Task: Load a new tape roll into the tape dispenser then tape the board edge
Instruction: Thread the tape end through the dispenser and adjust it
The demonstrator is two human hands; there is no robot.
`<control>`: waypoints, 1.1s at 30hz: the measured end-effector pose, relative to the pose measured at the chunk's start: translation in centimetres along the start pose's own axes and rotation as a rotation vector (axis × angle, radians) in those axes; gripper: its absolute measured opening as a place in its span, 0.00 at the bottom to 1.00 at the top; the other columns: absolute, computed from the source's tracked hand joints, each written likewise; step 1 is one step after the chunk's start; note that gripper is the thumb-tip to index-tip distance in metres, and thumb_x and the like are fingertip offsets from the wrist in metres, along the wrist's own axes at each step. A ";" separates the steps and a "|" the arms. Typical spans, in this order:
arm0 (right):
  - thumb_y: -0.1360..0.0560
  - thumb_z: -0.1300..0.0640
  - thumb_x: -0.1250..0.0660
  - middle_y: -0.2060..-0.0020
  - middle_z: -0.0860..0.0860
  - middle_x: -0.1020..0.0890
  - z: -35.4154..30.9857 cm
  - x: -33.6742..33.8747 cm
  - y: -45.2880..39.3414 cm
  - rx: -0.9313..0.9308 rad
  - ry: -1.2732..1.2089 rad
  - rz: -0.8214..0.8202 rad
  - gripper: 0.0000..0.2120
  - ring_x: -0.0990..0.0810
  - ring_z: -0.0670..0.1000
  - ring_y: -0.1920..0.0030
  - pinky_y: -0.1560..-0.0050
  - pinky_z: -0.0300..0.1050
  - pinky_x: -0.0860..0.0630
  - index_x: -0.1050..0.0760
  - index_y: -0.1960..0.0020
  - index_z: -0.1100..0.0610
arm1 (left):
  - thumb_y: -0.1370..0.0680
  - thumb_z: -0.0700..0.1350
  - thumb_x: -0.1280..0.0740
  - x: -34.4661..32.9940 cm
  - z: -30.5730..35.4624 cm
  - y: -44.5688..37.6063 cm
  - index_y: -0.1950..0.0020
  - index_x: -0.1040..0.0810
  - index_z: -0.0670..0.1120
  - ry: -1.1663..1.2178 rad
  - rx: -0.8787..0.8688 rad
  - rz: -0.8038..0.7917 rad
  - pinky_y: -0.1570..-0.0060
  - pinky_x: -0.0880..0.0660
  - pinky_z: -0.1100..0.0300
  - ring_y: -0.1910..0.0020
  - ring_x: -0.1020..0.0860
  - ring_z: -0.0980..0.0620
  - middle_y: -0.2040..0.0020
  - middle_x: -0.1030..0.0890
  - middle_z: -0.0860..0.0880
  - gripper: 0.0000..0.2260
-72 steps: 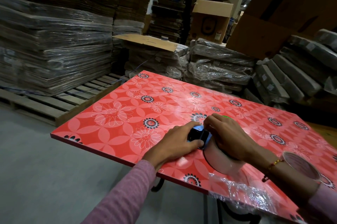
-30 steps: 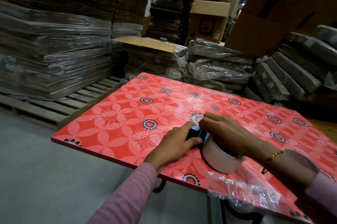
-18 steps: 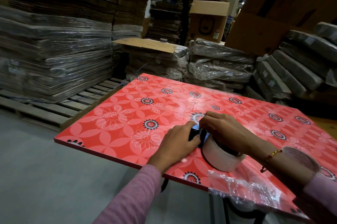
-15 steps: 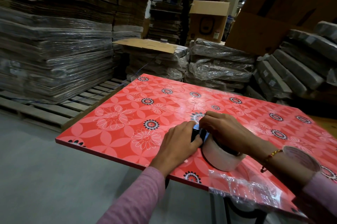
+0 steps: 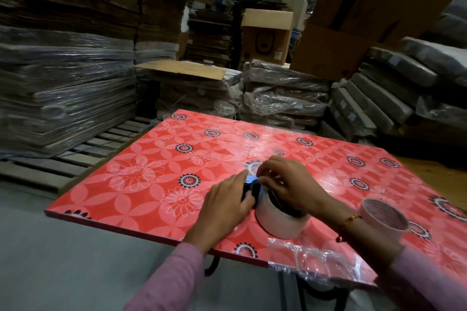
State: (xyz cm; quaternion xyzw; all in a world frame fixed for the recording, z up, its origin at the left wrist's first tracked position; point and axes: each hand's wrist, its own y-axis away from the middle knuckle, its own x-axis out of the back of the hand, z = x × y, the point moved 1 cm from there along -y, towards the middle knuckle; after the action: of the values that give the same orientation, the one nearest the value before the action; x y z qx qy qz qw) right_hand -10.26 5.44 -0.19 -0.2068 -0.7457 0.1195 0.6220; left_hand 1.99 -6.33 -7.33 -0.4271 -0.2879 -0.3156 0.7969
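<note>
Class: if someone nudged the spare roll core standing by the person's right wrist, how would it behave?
The spare roll core looks like thin, hollow cardboard, so probably light and easily slid on the glossy board. Standing on end, it shouldn't roll unless tipped over.

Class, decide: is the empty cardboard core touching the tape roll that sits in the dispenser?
Apart. The head view shows the cardboard core beyond the right wrist, bare red board between it and the tape roll.
</note>
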 end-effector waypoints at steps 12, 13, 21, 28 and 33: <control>0.25 0.57 0.29 0.53 0.50 0.15 -0.9 -0.8 0.4 -0.272 -0.073 -0.080 0.05 0.17 0.54 0.51 0.48 0.55 0.22 0.22 0.50 0.52 | 0.24 0.49 0.36 0.8 0.7 0.2 0.29 0.30 0.51 0.038 0.056 0.000 0.50 0.26 0.50 0.44 0.22 0.39 0.42 0.19 0.45 0.22; 0.25 0.58 0.29 0.54 0.49 0.15 -0.9 -0.8 0.4 -0.280 -0.087 -0.084 0.05 0.17 0.54 0.51 0.47 0.55 0.22 0.22 0.50 0.52 | 0.24 0.49 0.36 0.9 0.7 0.2 0.30 0.30 0.51 0.042 0.062 -0.003 0.51 0.26 0.50 0.45 0.22 0.39 0.43 0.19 0.45 0.22; 0.24 0.60 0.29 0.58 0.47 0.17 -1.4 -0.3 0.3 -0.324 -0.154 -0.083 0.05 0.19 0.52 0.54 0.49 0.51 0.23 0.21 0.49 0.55 | 0.23 0.49 0.36 1.3 0.5 0.4 0.26 0.34 0.52 0.060 0.060 -0.060 0.45 0.26 0.49 0.39 0.23 0.40 0.36 0.21 0.46 0.25; 0.21 0.56 0.31 0.56 0.44 0.17 -2.1 -0.2 1.2 -0.340 -0.232 -0.119 0.07 0.18 0.50 0.52 0.47 0.50 0.23 0.25 0.45 0.51 | 0.25 0.50 0.34 1.0 0.5 0.4 0.32 0.31 0.55 0.083 0.062 -0.056 0.53 0.25 0.50 0.46 0.22 0.41 0.43 0.19 0.48 0.21; 0.25 0.56 0.28 0.55 0.43 0.19 -2.4 -1.1 1.1 -0.372 -0.171 -0.085 0.13 0.17 0.52 0.51 0.48 0.51 0.22 0.26 0.43 0.53 | 0.25 0.50 0.33 0.7 0.4 0.4 0.32 0.31 0.55 0.097 0.091 -0.040 0.52 0.25 0.50 0.45 0.22 0.42 0.43 0.19 0.48 0.22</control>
State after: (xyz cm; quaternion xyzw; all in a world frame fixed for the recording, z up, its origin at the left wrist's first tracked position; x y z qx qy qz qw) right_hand -7.55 5.72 -1.15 -0.2754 -0.8130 -0.0296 0.5122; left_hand 2.61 -5.98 -6.80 -0.3689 -0.2713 -0.3383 0.8221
